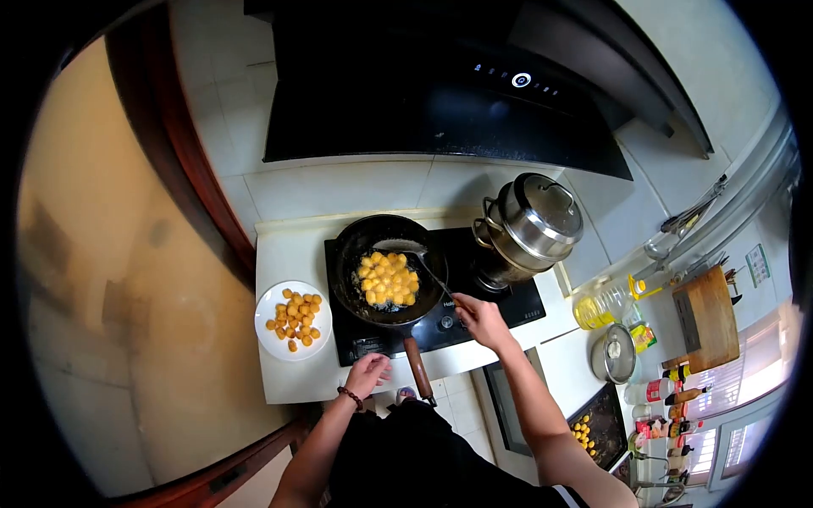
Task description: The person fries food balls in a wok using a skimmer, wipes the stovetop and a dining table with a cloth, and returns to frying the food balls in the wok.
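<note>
A black wok (343, 292) sits on the black cooktop (525, 306), with many golden balls (389, 279) frying in oil in it. My right hand (480, 322) is closed on the handle of a metal spatula (436, 278), whose blade lies in the wok at the far side of the balls. My left hand (370, 375) is near the counter's front edge, left of the wok's brown handle (417, 368); its fingers look loosely curled, and whether they hold anything is unclear. Left of the wok, a white plate (268, 330) bears browned balls (293, 317).
A steel steamer pot (542, 222) stands on the cooktop's right part. Further right are an oil bottle (597, 306), a metal bowl (613, 353), a dark tray (605, 423) with yellow balls, and a wooden board (713, 317). A range hood (381, 110) hangs above.
</note>
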The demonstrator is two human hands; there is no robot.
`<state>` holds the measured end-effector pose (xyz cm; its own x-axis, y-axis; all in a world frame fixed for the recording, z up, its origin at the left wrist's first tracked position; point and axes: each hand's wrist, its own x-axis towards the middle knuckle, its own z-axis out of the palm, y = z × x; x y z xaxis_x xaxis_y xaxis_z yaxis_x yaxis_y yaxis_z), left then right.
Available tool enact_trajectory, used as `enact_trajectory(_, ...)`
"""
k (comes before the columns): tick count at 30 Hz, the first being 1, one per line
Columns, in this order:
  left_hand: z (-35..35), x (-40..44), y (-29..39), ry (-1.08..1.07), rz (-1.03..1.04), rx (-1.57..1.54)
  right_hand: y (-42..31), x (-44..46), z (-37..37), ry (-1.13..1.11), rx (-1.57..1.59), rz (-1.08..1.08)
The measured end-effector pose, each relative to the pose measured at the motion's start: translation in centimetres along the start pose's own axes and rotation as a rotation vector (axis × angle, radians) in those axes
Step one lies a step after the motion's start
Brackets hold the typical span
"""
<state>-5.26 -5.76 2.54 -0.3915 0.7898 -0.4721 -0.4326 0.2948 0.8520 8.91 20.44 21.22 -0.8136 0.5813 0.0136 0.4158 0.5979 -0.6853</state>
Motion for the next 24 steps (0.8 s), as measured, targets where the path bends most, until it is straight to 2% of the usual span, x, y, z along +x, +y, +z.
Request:
enact_trajectory(1, -0.1, 0.0, 0.0, -0.001, -0.002, 0.009, -0.8, -0.6, -1.2, -0.019, 0.021, 0.048)
enact_trajectory(7, 0.3, -0.3, 0.1, 0.009, -0.026, 0.0, -3.1, -2.3, -9.5, -0.187, -0.274, -0.106)
enact_trajectory(8, 0.6, -0.2, 0.1, 0.011, -0.026, -0.004, -3.1, -2.3, -10.6, -0.209, -0.321, -0.193)
enact_trajectory(10, 1.2, -0.1, 0.3, 0.018, -0.029, -0.008, -4.2, -2.3, -12.6, -0.293, -0.413, -0.17)
enact_trajectory(19, 4.4, 0.5, 1.8, 0.056, -0.017, 0.016, -5.8, -0.1, -15.3, -0.552, -0.607, -0.076)
enact_trajectory(24, 5.5, 0.3, 1.6, 0.124, -0.032, 0.009, -2.9, 1.7, -13.4, -0.577, -0.583, -0.139)
